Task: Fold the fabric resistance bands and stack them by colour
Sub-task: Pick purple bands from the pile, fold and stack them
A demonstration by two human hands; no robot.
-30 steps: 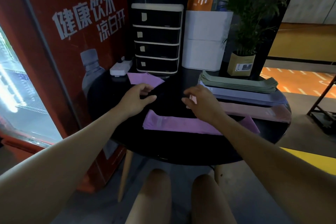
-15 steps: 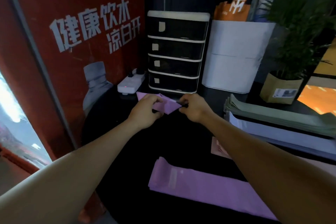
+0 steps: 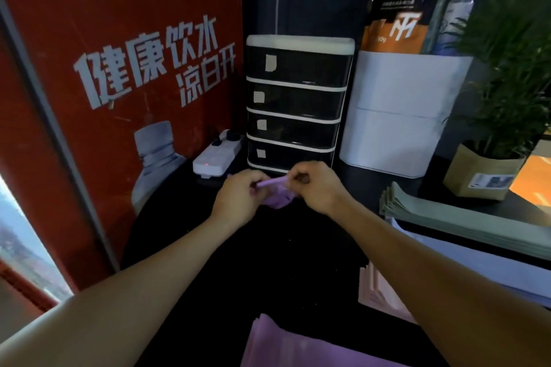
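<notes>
A small purple band (image 3: 277, 198) is lifted just above the far side of the black round table (image 3: 298, 262), in front of the drawer unit. My left hand (image 3: 238, 201) pinches its left end and my right hand (image 3: 314, 186) pinches its upper right edge; the cloth sags between them. A long purple band (image 3: 292, 345) lies flat at the near edge. To the right, stacked flat bands: green (image 3: 447, 220) on top, lilac (image 3: 477, 265) under it, pink (image 3: 378, 292) lowest, partly behind my right forearm.
A black four-drawer unit (image 3: 295, 104) stands at the back, with a white power strip (image 3: 216, 158) to its left and a white box (image 3: 402, 110) to its right. A potted plant (image 3: 489, 140) sits at the far right. A red vending machine (image 3: 104, 83) flanks the left.
Both hands reached from the table's middle to the small purple band at the back, took hold of it and raised it. The camera moved closer to the table.
</notes>
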